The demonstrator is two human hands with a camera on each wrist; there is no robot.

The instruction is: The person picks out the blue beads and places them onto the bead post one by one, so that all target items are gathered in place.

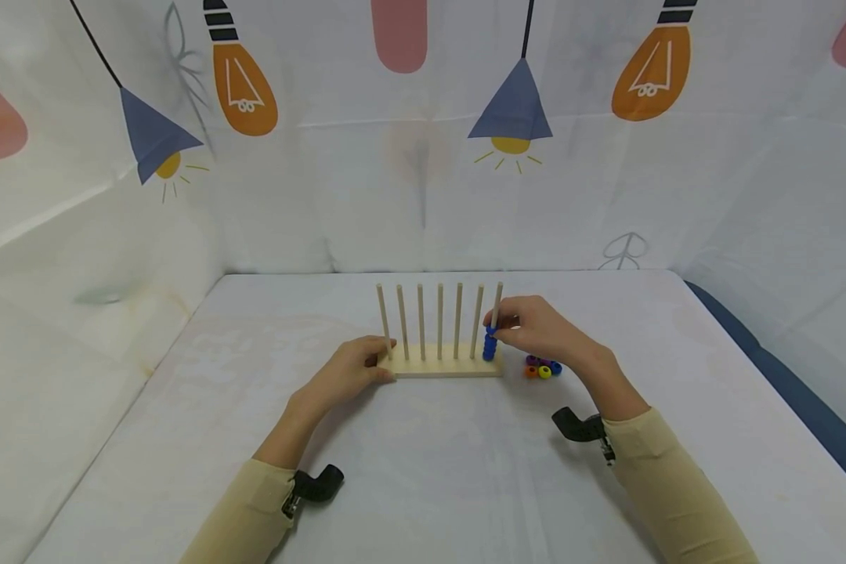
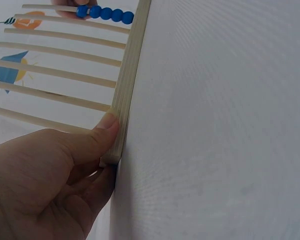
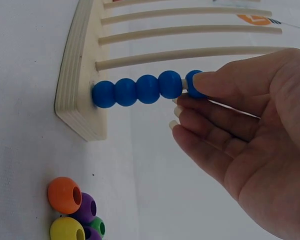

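A pale wooden board with a row of upright pegs (image 1: 440, 366) stands on the table. Its left end is gripped by my left hand (image 1: 345, 370), thumb on the front edge in the left wrist view. At the rightmost peg, my right hand (image 1: 544, 325) pinches a blue bead (image 3: 194, 82) between thumb and fingers. That bead is threaded on the peg, with a small gap below it. Several more blue beads (image 3: 147, 89) sit stacked under it, down to the base. The other pegs carry no beads.
Right of the board lies a small cluster of loose beads, among them an orange bead (image 3: 62, 194), a yellow bead (image 3: 65, 230) and a blue bead (image 1: 555, 367); purple and green ones show too. A white cloth (image 1: 423, 470) covers the table, with a printed curtain (image 1: 366, 196) behind.
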